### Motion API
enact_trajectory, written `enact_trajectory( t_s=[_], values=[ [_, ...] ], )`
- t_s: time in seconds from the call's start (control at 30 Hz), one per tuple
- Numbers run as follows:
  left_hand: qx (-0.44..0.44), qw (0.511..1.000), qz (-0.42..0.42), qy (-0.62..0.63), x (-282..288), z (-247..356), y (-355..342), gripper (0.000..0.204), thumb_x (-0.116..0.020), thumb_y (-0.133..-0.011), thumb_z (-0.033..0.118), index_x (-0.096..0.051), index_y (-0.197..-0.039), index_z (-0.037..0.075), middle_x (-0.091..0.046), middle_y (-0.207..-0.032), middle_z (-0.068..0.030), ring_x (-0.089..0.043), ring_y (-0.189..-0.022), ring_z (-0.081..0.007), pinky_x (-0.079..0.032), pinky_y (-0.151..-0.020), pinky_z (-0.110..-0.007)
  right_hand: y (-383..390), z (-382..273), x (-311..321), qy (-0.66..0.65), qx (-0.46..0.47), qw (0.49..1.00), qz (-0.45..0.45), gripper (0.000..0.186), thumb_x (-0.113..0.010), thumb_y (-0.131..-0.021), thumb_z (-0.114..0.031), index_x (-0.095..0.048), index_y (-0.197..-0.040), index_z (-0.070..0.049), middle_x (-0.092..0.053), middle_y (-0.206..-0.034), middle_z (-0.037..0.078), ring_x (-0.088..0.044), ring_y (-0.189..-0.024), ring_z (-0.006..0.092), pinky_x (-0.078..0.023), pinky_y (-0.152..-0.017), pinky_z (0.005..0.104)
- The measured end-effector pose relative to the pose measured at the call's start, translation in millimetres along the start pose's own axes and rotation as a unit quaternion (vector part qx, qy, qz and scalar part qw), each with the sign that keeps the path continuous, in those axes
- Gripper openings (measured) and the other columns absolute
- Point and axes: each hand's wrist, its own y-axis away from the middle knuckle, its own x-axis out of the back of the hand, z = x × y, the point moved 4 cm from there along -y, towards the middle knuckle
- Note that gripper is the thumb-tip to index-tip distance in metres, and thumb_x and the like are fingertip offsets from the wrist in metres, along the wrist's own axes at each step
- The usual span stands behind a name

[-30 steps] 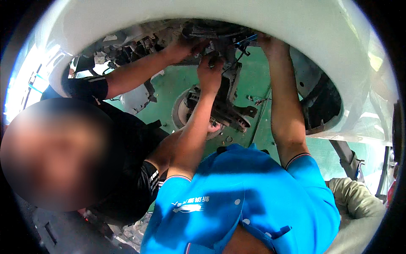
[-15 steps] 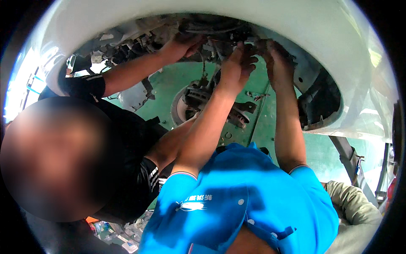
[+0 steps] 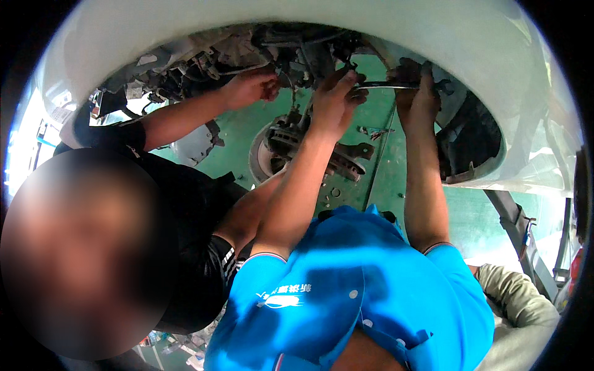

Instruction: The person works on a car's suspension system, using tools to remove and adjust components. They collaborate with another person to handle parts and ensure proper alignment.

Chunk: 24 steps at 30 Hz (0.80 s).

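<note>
Inside a car's wheel arch, a long shiny wrench [image 3: 383,85] lies level between my two hands. Its dark open-jaw end sticks out past my right hand [image 3: 418,96], whose fingers are wrapped round the shaft. At the wrench's other end is my left hand [image 3: 335,99], closed with thumb and fingers on it; that end is partly hidden. Dark undercarriage parts [image 3: 303,52] lie just beyond my left hand. Below my hands hangs a wheel hub with a brake disc [image 3: 269,154].
The white fender [image 3: 346,15] curves over my arms. A co-worker in black crouches at my left, one hand [image 3: 252,88] near the undercarriage. Small tools [image 3: 375,132] and a ring [image 3: 335,192] lie on the green floor. A grey metal post [image 3: 520,235] stands at the right.
The wrench now shows plainly between my hands. My left hand has shifted left and slightly down, my right hand slightly right. The co-worker's hand has drawn back left and down.
</note>
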Motion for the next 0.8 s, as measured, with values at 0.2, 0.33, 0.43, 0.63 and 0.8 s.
enact_trajectory(
  t_s=[0.2,0.33,0.43,0.63,0.8],
  values=[
    [-0.298,0.889,0.08,-0.339,22,16,-12,0.016,-0.063,-0.089,0.01,-0.063,-0.099,-0.002,-0.066,-0.08,-0.0089,-0.059,-0.068,-0.0153,-0.047,-0.063,-0.031,-30,29,-5,0.114,-0.068,0.991,-0.037,0.02,-0.061,-0.091,-0.019,-0.063,-0.101,-0.003,-0.056,-0.074,0.004,-0.043,-0.055,0.0104,-0.035,-0.053,0.0286],
    [-0.321,0.85,0.099,-0.405,13,28,-10,0.009,-0.062,-0.089,0.006,-0.063,-0.091,-0.003,-0.064,-0.08,-0.0033,-0.051,-0.071,-0.0089,-0.044,-0.064,-0.027,-29,72,-27,0.204,-0.125,0.971,-0.029,0.017,-0.066,-0.088,-0.02,-0.059,-0.096,-0.007,-0.055,-0.074,0.002,-0.037,-0.049,0.0073,-0.027,-0.044,0.0243],
    [-0.321,0.801,0.126,-0.49,19,34,-2,0.009,-0.062,-0.089,0.007,-0.063,-0.089,-0.002,-0.064,-0.078,-0.003,-0.052,-0.071,-0.0092,-0.043,-0.063,-0.027,-19,84,-51,0.19,-0.145,0.969,-0.056,0.019,-0.066,-0.089,-0.022,-0.057,-0.1,-0.008,-0.056,-0.076,0.003,-0.036,-0.048,0.0074,-0.027,-0.044,0.024],
    [-0.279,0.892,0.123,-0.334,46,20,6,0.016,-0.061,-0.092,0.01,-0.066,-0.098,-0.004,-0.066,-0.08,-0.0089,-0.059,-0.072,-0.0131,-0.046,-0.065,-0.029,-14,82,-69,0.084,-0.202,0.97,-0.109,0.021,-0.059,-0.095,-0.03,-0.054,-0.098,-0.009,-0.056,-0.076,0.003,-0.034,-0.047,0.0077,-0.028,-0.046,0.025],
    [-0.244,0.9,0.149,-0.329,62,21,10,0.018,-0.061,-0.093,0.012,-0.066,-0.1,-0.003,-0.065,-0.081,-0.0013,-0.054,-0.072,-0.0077,-0.042,-0.064,-0.025,-20,83,-67,0.036,-0.233,0.959,-0.158,0.025,-0.056,-0.097,-0.033,-0.054,-0.093,-0.008,-0.054,-0.073,0.002,-0.034,-0.046,0.0078,-0.029,-0.046,0.0258]
  ],
)
